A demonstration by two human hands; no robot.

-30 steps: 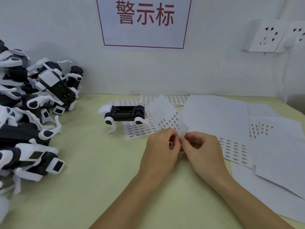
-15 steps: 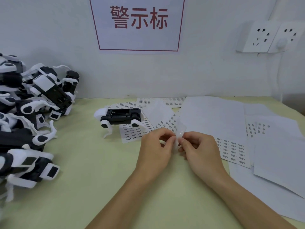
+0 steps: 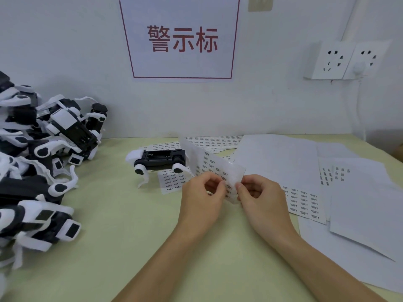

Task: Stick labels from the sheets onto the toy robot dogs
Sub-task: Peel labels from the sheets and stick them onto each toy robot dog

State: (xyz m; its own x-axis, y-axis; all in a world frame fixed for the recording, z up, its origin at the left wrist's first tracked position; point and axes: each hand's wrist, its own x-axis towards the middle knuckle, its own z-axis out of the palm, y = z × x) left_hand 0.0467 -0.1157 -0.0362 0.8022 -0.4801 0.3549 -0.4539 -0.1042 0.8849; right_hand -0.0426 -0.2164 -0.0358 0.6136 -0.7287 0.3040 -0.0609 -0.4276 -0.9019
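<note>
Since the earlier frame, both hands are lifting the label sheet point(image 3: 214, 168) slightly higher off the tabletop point(image 3: 113, 232). At far left, a pile of toy robot dogs point(image 3: 32, 162) is lying heaped; one toy robot dog point(image 3: 160, 161) is standing alone, just left of the sheet. Left hand point(image 3: 201, 203) fingers are pinching the sheet's lower edge; right hand point(image 3: 261, 199) fingers are pinching its corner, seemingly peeling. Sheet is looking thin, floppy, easily creased; taking it by the edges seems best. Loose paper sheets point(image 3: 283, 162) are covering the right side, wall sockets point(image 3: 346, 59) above.
</note>
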